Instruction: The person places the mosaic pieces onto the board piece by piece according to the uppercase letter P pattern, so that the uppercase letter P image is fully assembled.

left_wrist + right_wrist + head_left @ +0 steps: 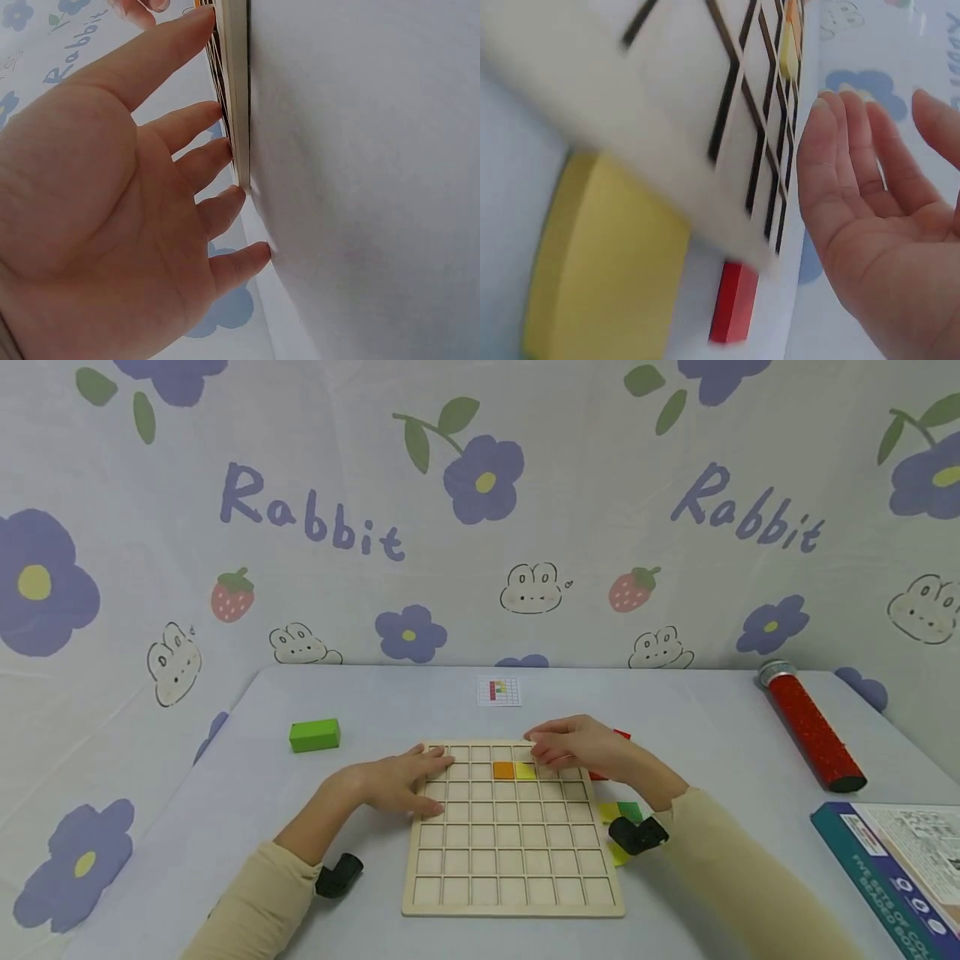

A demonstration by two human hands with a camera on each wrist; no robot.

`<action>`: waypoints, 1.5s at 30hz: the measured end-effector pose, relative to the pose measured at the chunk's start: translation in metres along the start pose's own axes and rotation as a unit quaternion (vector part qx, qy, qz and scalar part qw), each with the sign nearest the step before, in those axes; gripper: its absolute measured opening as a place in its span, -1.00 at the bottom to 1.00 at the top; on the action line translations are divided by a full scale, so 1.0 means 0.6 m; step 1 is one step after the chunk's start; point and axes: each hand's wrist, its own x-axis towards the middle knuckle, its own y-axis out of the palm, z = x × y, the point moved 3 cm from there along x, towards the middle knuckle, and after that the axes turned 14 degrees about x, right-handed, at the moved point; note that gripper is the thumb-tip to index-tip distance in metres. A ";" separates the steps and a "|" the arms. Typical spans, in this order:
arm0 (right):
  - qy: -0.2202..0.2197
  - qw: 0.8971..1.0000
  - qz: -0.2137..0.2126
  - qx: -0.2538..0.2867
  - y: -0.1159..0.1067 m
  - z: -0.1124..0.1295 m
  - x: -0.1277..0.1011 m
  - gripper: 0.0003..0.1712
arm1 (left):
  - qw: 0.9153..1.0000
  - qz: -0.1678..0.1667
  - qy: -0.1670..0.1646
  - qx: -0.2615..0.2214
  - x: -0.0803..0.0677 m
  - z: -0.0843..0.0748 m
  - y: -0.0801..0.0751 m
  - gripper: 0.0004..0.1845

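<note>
"Rabbit" is printed on the backdrop (480,527). The wooden grid board (513,860), orange and yellow tiles at 12 o'clock, is pressed by the spread left hand (397,781); the right hand (577,745) is relaxed, flat.

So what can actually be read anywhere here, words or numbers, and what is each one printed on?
"Rabbit": printed in purple on the flowered backdrop, left of centre and again on the right.
White lettering on the teal box edge at lower right: too small and slanted to read.
Small card behind the wooden grid board: only coloured squares, no readable text.

Bright even light, soft shadows; right wrist view blurred.
</note>
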 end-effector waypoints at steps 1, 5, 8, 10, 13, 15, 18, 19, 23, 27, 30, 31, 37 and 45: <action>-0.001 1.000 -0.001 0.003 -0.005 0.000 -0.004 -0.45 | 1.000 0.001 -0.002 0.000 0.000 0.000 0.000 -0.19; -0.012 1.000 0.002 0.015 -0.026 -0.001 -0.019 -0.42 | 1.000 0.001 -0.005 -0.001 0.001 0.000 0.000 -0.19; -0.025 0.999 0.005 0.027 -0.042 -0.002 -0.030 -0.40 | 1.000 0.001 -0.004 0.000 0.001 0.000 0.001 -0.19; -0.031 0.999 -0.002 0.025 -0.054 -0.003 -0.037 -0.40 | 1.000 0.001 -0.003 0.002 0.001 0.001 0.001 -0.19; -0.035 0.999 -0.014 0.023 -0.072 -0.006 -0.047 -0.39 | 1.000 0.000 0.000 0.003 0.001 0.001 0.001 -0.19; -0.033 0.999 -0.024 0.023 -0.083 -0.010 -0.053 -0.38 | 1.000 -0.001 0.000 0.005 0.000 0.002 0.001 -0.19; -0.028 0.999 -0.035 0.019 -0.098 -0.020 -0.058 -0.37 | 1.000 -0.001 -0.001 0.006 0.000 0.002 -0.001 -0.19; -0.024 0.999 -0.040 0.008 -0.102 -0.024 -0.058 -0.38 | 1.000 0.000 -0.001 0.006 0.001 0.002 -0.001 -0.19; -0.023 0.998 -0.044 -0.049 -0.114 -0.042 -0.056 -0.42 | 1.000 0.001 -0.001 0.002 0.001 0.001 -0.001 -0.19; -0.053 0.995 -0.026 -0.085 -0.113 -0.046 -0.058 -0.46 | 1.000 0.001 -0.001 0.000 -0.001 0.000 -0.001 -0.19; -0.065 0.992 -0.017 -0.104 -0.110 -0.045 -0.060 -0.48 | 1.000 0.000 0.000 0.001 -0.002 -0.002 -0.002 -0.19; -0.065 0.992 -0.016 -0.110 -0.109 -0.045 -0.060 -0.48 | 1.000 0.000 0.001 0.001 -0.002 -0.002 -0.002 -0.19; -0.075 0.985 -0.009 -0.157 -0.095 -0.039 -0.059 -0.49 | 1.000 -0.001 0.003 -0.001 -0.004 -0.004 -0.003 -0.19; -0.083 0.976 -0.015 -0.199 -0.087 -0.035 -0.060 -0.50 | 1.000 -0.003 0.003 -0.003 -0.004 -0.004 -0.003 -0.20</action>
